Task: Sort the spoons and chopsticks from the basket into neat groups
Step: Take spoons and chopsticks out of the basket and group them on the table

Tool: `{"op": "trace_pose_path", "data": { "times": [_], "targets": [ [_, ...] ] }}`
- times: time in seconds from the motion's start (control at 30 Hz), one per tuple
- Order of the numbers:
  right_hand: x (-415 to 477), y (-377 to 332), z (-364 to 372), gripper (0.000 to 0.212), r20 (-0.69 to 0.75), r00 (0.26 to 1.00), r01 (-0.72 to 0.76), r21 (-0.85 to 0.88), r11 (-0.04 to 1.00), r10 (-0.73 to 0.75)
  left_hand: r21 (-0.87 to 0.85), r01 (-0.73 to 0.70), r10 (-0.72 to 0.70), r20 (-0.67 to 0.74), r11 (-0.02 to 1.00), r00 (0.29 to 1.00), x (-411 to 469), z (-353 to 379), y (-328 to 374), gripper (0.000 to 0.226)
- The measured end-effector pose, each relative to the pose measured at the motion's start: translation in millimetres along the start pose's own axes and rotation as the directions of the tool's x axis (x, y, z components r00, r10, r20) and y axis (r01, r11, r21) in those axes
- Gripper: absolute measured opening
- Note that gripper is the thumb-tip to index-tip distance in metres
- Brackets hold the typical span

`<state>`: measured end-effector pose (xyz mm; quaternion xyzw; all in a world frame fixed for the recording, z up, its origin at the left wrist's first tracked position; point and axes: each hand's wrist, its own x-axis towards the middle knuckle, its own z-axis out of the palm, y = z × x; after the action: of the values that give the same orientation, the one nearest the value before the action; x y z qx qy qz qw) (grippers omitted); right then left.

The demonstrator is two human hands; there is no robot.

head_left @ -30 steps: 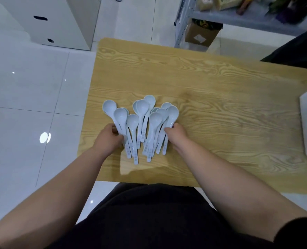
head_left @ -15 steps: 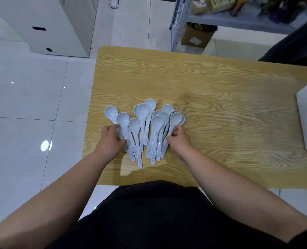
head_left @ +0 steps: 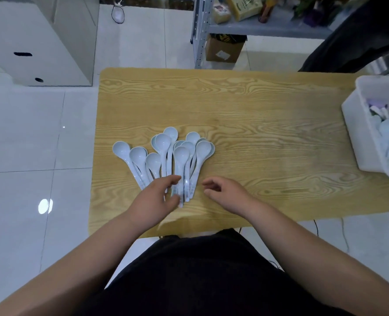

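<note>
Several pale blue spoons (head_left: 166,153) lie fanned on the left part of the wooden table (head_left: 257,124), bowls away from me, handles bunched near the front edge. My left hand (head_left: 157,199) hovers over the handle ends, fingers apart and curled, covering some handles. My right hand (head_left: 225,192) is just right of the handles, fingers loosely curled, holding nothing. A white plastic basket (head_left: 357,133) stands at the table's right edge with more pale utensils inside; no chopsticks can be made out.
A white cabinet (head_left: 47,42) stands on the tiled floor at the far left. Behind the table are a metal shelf (head_left: 268,28) with goods and a cardboard box (head_left: 225,49). A dark-clothed person (head_left: 357,35) is at the far right.
Both hands have let go of the sides of the spoon fan and drawn back toward me. The view has shifted, and the basket now shows at the right.
</note>
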<state>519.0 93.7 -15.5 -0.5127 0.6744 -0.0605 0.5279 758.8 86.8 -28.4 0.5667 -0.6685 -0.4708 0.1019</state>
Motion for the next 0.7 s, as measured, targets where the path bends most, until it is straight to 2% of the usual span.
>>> {"op": "trace_pose_path", "data": {
  "times": [0.13, 0.33, 0.57, 0.7],
  "targets": [
    [-53, 14, -21, 0.024, -0.098, 0.990, 0.103, 0.043, 0.994, -0.099, -0.089, -0.126, 0.136, 0.123, 0.988, 0.983, -13, 24, 41, 0.044],
    [-131, 79, -66, 0.029, -0.231, 0.965, 0.150, 0.103, 0.983, -0.123, -0.039, -0.307, 0.307, 0.252, 0.951, 0.918, -4, 73, 116, 0.045],
    [-197, 193, -125, 0.033, -0.243, 0.964, 0.137, 0.094, 0.986, -0.110, 0.057, -0.378, 0.355, 0.236, 0.924, 0.904, 2, 177, 215, 0.043],
    [-230, 255, -165, 0.034, -0.269, 0.954, 0.160, 0.093, 0.983, -0.130, 0.049, -0.355, 0.332, 0.251, 0.934, 0.909, -2, 245, 271, 0.040]
  ]
}}
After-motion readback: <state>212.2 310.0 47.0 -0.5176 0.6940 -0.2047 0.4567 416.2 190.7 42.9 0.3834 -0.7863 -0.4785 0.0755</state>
